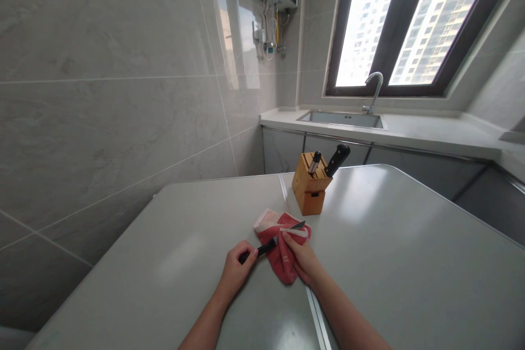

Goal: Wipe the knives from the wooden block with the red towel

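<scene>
against black-handled knife [268, 245], crumpled red cloth [283, 260]

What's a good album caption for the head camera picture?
Left hand grips a knife, right hand holds a red cloth against its blade, near a wooden knife block.

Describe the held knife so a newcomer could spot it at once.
On the pale table, nearer than the wooden knife block, is a red cloth. The knife crosses it, black handle in the left hand; unlike the handles in the block, its blade tip shows.
</scene>
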Tool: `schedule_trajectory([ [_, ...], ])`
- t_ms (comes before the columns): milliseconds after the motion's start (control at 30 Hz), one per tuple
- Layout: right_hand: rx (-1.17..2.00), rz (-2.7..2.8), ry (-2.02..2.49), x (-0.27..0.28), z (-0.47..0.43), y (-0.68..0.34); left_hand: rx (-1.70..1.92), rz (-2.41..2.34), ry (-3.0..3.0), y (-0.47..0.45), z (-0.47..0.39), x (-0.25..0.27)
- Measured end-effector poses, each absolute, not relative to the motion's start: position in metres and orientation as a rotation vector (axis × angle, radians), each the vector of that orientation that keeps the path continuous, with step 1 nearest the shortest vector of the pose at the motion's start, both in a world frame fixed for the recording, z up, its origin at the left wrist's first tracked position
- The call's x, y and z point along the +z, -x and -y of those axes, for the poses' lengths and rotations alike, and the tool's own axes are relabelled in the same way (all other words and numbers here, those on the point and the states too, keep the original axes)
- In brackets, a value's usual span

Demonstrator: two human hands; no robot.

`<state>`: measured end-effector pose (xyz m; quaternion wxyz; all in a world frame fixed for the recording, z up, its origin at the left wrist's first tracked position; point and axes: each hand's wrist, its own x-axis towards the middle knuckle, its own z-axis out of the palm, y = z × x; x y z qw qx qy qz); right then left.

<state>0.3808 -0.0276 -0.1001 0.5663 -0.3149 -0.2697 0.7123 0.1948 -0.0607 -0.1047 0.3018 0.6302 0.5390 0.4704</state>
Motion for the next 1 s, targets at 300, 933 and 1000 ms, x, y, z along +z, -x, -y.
schedule_trajectory([
  [300, 1.505, 0.865, 0.874, -0.1002, 0.0311, -0.3821, 1.22, -1.422, -1.657, -0.1954, 0.0607, -0.1054],
  [933, 1.626, 0.67, 0.796, -0.1025, 0.0288, -0.3783, 1.351, -1.389, -1.33, -0.1888, 0.0625, -0.1097],
  [1000, 1.629, 0.599, 0.789, -0.1005, 0.0283, -0.3776, 1.383, -1.368, -1.275, -0.1887, 0.0613, -0.1106],
])
